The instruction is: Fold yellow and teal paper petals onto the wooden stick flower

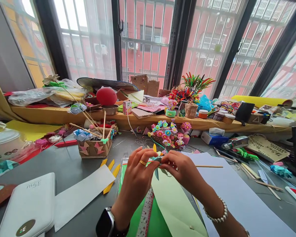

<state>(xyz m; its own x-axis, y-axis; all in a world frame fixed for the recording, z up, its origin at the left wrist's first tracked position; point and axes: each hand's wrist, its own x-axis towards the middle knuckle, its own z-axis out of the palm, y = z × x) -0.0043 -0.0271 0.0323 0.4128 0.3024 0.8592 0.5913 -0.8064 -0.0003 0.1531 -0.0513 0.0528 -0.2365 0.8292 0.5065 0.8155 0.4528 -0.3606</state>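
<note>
Above the middle of the desk, my left hand (139, 174) pinches a small folded piece of blue-green paper (157, 159) between thumb and fingers. My right hand (184, 168) grips the same paper from the other side, its fingertips close to those of the left. Part of the paper is covered by the fingers, and a pointed end hangs down. Beneath the hands lie a pale green sheet (176, 200), a darker green sheet (160, 219) and a patterned ruler (146, 214). A thin wooden stick (209, 166) shows beyond my right wrist.
At left are a white power bank (29, 204), a white paper strip (86, 196) and yellow folded strips (112, 179). A cardboard box (95, 148) holding sticks stands behind them. Crocheted flowers (166, 133) sit at the back, and a large white sheet (227, 187) lies right.
</note>
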